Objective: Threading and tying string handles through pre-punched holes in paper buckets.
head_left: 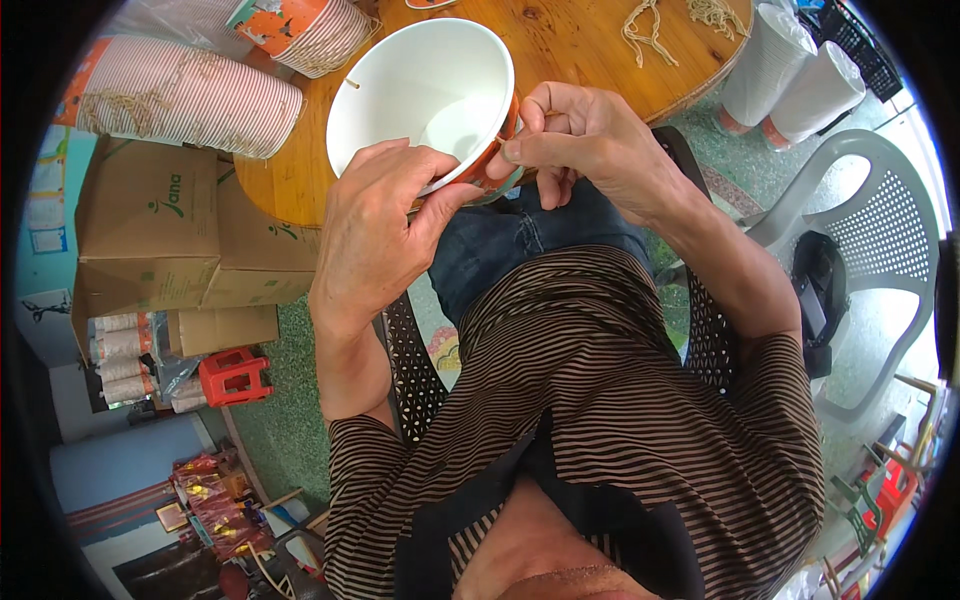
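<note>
A paper bucket [420, 85], white inside and orange outside, leans tilted at the table's near edge over my lap, its mouth toward me. A short tan cord end [352, 85] pokes through its far left wall. My left hand [375, 215] grips the near rim, thumb outside and fingers along the edge. At the bucket's right side, my right hand [590, 140] is closed in a pinch against the outer wall just under the rim. A thin tan bit that looks like cord shows at those fingertips; the rest is hidden by the fingers.
Nested paper buckets [190, 95] lie stacked at the left of the wooden table [570, 50]. Loose cords [645, 30] lie at its far right. Cardboard boxes [150, 220] stand left, a red stool [233, 377] below them. A grey plastic chair [880, 220] and wrapped bucket stacks [815, 95] stand right.
</note>
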A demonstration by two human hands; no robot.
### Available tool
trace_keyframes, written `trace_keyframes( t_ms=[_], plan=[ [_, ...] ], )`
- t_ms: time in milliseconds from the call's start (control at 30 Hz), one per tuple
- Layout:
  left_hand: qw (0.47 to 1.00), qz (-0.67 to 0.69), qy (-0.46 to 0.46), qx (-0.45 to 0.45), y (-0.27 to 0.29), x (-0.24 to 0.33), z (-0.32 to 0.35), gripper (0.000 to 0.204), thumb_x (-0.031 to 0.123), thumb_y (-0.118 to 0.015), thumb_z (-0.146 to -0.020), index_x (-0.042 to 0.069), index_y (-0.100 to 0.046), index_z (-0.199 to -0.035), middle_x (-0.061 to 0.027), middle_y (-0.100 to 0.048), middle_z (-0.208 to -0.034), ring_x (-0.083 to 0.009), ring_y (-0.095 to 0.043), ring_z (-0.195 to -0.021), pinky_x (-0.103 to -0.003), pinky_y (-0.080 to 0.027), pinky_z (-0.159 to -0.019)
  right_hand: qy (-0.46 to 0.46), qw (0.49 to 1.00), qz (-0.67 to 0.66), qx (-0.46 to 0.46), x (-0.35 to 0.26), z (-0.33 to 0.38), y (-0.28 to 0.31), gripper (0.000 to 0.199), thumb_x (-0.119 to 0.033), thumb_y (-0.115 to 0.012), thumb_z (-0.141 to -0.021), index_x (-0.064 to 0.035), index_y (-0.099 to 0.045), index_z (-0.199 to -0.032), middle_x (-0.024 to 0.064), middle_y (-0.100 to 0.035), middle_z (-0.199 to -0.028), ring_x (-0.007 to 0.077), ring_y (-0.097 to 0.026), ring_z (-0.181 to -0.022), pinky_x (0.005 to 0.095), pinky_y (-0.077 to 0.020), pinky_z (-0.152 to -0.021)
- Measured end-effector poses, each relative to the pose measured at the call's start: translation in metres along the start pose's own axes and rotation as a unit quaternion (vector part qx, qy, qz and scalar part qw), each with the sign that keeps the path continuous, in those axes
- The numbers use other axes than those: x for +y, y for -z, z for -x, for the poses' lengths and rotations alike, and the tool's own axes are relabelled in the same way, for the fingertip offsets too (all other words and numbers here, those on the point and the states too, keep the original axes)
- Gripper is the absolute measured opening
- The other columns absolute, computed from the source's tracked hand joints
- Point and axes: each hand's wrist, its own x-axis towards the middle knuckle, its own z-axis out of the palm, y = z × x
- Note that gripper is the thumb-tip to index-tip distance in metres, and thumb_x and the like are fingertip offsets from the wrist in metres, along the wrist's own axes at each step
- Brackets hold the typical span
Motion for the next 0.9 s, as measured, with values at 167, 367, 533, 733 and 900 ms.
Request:
trace_keyframes(
  t_ms=[167, 367, 533, 733, 900],
  plan=[
    [0.999, 0.012, -0.035, -0.006, 0.001, 0.002, -0.003, 0.028, 0.027, -0.083, -0.086, 0.003, -0.072, -0.097, -0.013, -0.073, -0.086, -0.0356, -0.07, -0.084, -0.043, -0.051, -0.086, 0.001, 1.0, -0.002, -0.003, 0.0, 0.0, 0.0, 0.023, -0.015, -0.075, -0.09, -0.0047, -0.054, -0.089, 0.018, -0.079, -0.094, 0.015, -0.067, -0.058, 0.0268, -0.0544, -0.053],
    [0.985, 0.135, 0.104, 0.0, 0.003, 0.004, -0.003, 0.019, 0.019, -0.071, -0.1, 0.005, -0.07, -0.113, -0.0162, -0.073, -0.084, -0.0344, -0.071, -0.081, -0.041, -0.055, -0.072, 0.012, 1.0, 0.003, -0.004, 0.0, 0.001, -0.001, 0.024, -0.015, -0.075, -0.092, -0.0043, -0.054, -0.09, 0.0184, -0.079, -0.093, 0.0148, -0.067, -0.057, 0.027, -0.0542, -0.052],
    [0.987, 0.147, 0.064, 0.004, -0.001, -0.005, -0.016, 0.021, 0.012, -0.064, -0.103, 0.008, -0.067, -0.124, -0.0183, -0.073, -0.082, -0.0327, -0.074, -0.074, -0.039, -0.055, -0.063, 0.01, 1.0, 0.007, -0.002, 0.0, 0.001, -0.001, 0.024, -0.017, -0.075, -0.094, -0.005, -0.055, -0.09, 0.0171, -0.079, -0.093, 0.0138, -0.066, -0.057, 0.0264, -0.0542, -0.052],
    [0.968, 0.176, 0.116, -0.134, 0.012, -0.001, -0.03, 0.032, 0.006, -0.061, -0.103, 0.009, -0.066, -0.134, -0.0099, -0.075, -0.084, -0.0136, -0.067, -0.076, -0.03, -0.054, -0.073, 0.004, 1.0, 0.005, -0.001, 0.002, 0.0, 0.0, 0.023, -0.017, -0.075, -0.094, -0.0059, -0.055, -0.091, 0.0152, -0.079, -0.094, 0.013, -0.066, -0.058, 0.0254, -0.0532, -0.052],
    [0.976, 0.172, 0.054, -0.124, 0.007, -0.011, -0.031, 0.034, 0.003, -0.063, -0.099, 0.008, -0.067, -0.133, -0.0079, -0.074, -0.081, -0.0138, -0.067, -0.073, -0.029, -0.053, -0.071, 0.003, 1.0, 0.008, 0.001, -0.002, 0.002, 0.0, 0.022, -0.017, -0.075, -0.094, -0.0053, -0.056, -0.092, 0.0151, -0.079, -0.094, 0.0127, -0.066, -0.058, 0.0247, -0.0533, -0.053]
  ],
)
